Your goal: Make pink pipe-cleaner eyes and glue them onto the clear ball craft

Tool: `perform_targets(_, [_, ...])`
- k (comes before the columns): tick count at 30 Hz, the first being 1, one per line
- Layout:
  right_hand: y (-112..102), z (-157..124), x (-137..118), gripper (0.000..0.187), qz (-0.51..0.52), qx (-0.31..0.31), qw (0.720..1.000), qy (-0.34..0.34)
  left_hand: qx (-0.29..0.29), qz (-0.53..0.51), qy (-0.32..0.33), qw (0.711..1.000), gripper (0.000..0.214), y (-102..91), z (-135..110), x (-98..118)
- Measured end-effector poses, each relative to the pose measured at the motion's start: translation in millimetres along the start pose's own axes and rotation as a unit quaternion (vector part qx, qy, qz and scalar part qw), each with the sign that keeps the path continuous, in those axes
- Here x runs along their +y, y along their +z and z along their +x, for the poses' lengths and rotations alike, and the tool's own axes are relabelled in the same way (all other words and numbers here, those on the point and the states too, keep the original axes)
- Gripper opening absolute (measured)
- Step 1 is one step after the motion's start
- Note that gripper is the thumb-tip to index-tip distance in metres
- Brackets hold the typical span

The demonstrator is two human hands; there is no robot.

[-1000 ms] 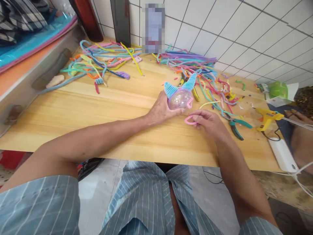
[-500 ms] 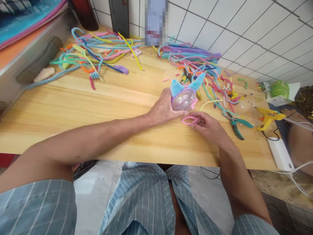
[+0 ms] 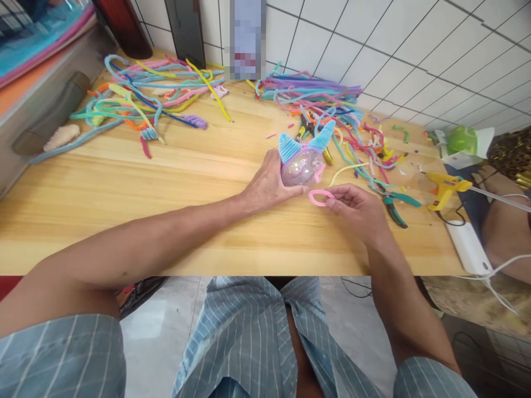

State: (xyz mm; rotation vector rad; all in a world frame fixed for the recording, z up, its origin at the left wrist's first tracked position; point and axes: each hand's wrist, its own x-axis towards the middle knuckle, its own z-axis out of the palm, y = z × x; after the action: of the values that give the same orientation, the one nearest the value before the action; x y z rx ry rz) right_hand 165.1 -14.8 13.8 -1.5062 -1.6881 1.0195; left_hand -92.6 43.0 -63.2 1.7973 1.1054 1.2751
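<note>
My left hand grips a clear purple-tinted ball on the wooden table. Two blue fuzzy ears and a small pink piece are stuck on the ball. Just to its right, my right hand pinches a pink pipe-cleaner loop between thumb and fingers, close to the ball's lower right side. Both forearms rest on the table's front part.
Heaps of coloured pipe cleaners lie across the back of the table, with another heap behind the ball. Green-handled pliers, a yellow glue gun and a white power strip sit at the right. Another person's arm is at the right edge.
The view has shifted slightly. My right hand has kept the pink loop close beside the ball, turning it a little. My left hand stays on the ball.
</note>
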Motion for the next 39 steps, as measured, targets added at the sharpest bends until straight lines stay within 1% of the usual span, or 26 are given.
perform_targets(2, [1,-1,-5,0.031,0.011,0.024,1.0,-0.016,-0.001,-0.003,-0.006,1.0,0.099,0.0,0,1])
perform_targets(3, [2,-1,-5,0.027,0.0,0.03,0.999,-0.029,0.0,-0.005,-0.009,1.0,0.099,0.1,0,1])
perform_targets(5, [5,-1,-4,0.018,-0.06,0.037,0.995,-0.074,0.005,-0.007,-0.015,1.0,0.097,0.3,0,2])
perform_targets(7, [8,-2,0,0.011,-0.154,0.025,0.978,-0.137,0.008,-0.006,-0.017,1.0,0.095,0.4,0,3])
perform_targets(9, [11,-4,5,0.008,-0.236,0.004,0.953,-0.192,0.006,-0.005,-0.014,1.0,0.093,0.6,0,3])
perform_targets(12, [13,-7,9,0.011,-0.294,-0.012,0.928,-0.228,0.005,-0.004,-0.018,1.0,0.093,0.5,-1,3])
perform_targets(15, [17,-7,7,0.02,-0.326,-0.026,0.917,-0.229,0.012,-0.005,-0.032,0.999,0.094,0.0,-1,3])
perform_targets(17, [19,-6,6,0.021,-0.347,-0.061,0.91,-0.22,0.018,-0.003,-0.034,0.999,0.093,-0.4,-2,4])
perform_targets(20, [19,-3,8,0.021,-0.359,-0.103,0.903,-0.212,0.028,0.002,-0.017,0.999,0.094,-0.5,-1,3])
perform_targets(22, [15,-3,10,0.022,-0.353,-0.11,0.904,-0.213,0.027,0.001,-0.009,1.0,0.094,-0.2,-1,1])
perform_targets(25, [10,-3,12,0.021,-0.353,-0.115,0.904,-0.211,0.019,-0.008,-0.017,1.0,0.095,0.0,0,0])
perform_targets(28, [7,0,10,0.023,-0.37,-0.125,0.901,-0.189,0.012,-0.014,-0.026,0.999,0.094,-1.1,0,1])
perform_targets(31, [3,2,2,0.02,-0.367,-0.137,0.907,-0.157,0.008,-0.011,-0.031,0.999,0.094,-1.9,1,4])
perform_targets(32, [1,2,-2,0.018,-0.35,-0.138,0.915,-0.148,0.008,-0.011,-0.03,0.999,0.094,-1.9,1,5])
perform_targets(34, [-5,-1,-11,0.014,-0.282,-0.126,0.942,-0.127,0.01,-0.014,-0.028,0.999,0.094,-1.4,1,6])
perform_targets(36, [-10,-4,-22,0.008,-0.174,-0.078,0.976,-0.103,0.012,-0.02,-0.032,0.999,0.095,-0.8,0,6])
perform_targets(37, [-11,-6,-26,0.007,-0.12,-0.04,0.987,-0.094,0.012,-0.022,-0.034,0.999,0.096,-0.6,0,5])
perform_targets(39, [-9,-6,-35,0.015,-0.035,0.037,0.995,-0.09,0.009,-0.023,-0.029,0.999,0.097,-0.5,0,4])
